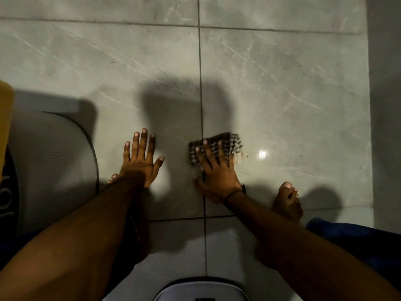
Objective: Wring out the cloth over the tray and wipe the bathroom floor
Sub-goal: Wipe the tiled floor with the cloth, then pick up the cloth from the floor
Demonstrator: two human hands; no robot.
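A dark checked cloth (227, 141) lies flat on the grey marbled floor tiles (282, 83), across a grout line. My right hand (217, 170) presses down on the cloth with fingers spread over it. My left hand (142, 161) rests flat on the bare tile to the left, fingers apart, holding nothing. A rounded grey tray-like rim (201, 288) shows at the bottom edge, between my arms.
A grey ribbed mat or lid (54, 166) lies at the left beside a yellow object (5, 118). My bare right foot (287, 200) stands right of the cloth. A wall or raised edge (384, 105) borders the right side. A light glare (262, 154) marks wet tile.
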